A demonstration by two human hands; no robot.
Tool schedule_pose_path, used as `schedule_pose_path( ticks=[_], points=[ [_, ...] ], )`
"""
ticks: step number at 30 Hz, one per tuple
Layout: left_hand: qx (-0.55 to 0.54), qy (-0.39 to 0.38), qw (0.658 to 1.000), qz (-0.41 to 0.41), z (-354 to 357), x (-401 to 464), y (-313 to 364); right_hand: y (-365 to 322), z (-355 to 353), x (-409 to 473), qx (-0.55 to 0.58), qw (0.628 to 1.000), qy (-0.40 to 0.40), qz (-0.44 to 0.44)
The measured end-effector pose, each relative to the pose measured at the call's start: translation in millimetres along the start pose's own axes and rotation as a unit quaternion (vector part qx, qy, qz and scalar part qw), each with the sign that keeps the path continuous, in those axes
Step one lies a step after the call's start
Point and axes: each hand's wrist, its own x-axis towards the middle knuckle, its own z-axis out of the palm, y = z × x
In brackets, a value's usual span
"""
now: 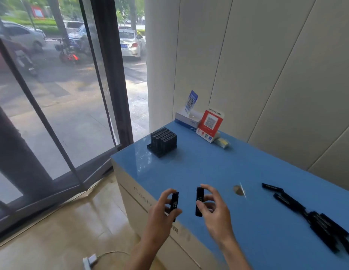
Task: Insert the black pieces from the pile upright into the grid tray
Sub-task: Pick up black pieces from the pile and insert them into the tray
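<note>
Your left hand [162,209] pinches one black piece [174,202] upright, your right hand [213,208] another [199,201], both at the counter's [199,168] near edge; the grid tray [163,142] stands toward its far corner.

Blue counter [218,168], pale panelled wall [267,65], glass doors [52,84], beige floor [62,230]

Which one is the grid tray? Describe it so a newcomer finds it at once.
Start at the blue tabletop and go to its far left corner, by the window. There stands the grid tray, a black block packed with upright black pieces. Unlike the loose pile lying flat at the right, and the red sign behind it, it is a dark, square, standing cluster.
</note>
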Motion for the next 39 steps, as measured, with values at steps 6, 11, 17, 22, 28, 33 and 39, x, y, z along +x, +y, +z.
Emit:
schedule_pose_path(
  ticks=[6, 11, 17, 22, 28, 33, 39],
  points=[
    [-0.025, 0.0, 0.999, -0.024, -40, 23, -18, -4, 43, 16, 0.007, 1.0, 0.019, 0.002],
    [-0.025, -0.004, 0.999, -0.04, -63, 66, -34, -4, 75, 58, 0.016, 1.0, 0.005, 0.005],
    [-0.019, -0.022, 0.999, -0.044, -85, 144, -38, -7, 107, 129, 0.04, 0.999, 0.027, 0.004],
    [-0.007, -0.015, 0.999, -0.036, -92, 204, -42, -3, 130, 176, 0.031, 0.999, 0.035, 0.003],
    [-0.015, -0.042, 0.998, -0.053, -89, 245, -66, 18, 154, 208, 0.008, 0.994, 0.107, 0.018],
    [-0.014, -0.054, 0.997, -0.052, -92, 281, -83, 26, 176, 229, -0.018, 0.98, 0.195, 0.033],
    [-0.025, -0.108, 0.994, -0.002, -97, 328, -96, 31, 205, 246, -0.066, 0.963, 0.255, 0.052]
  ],
)
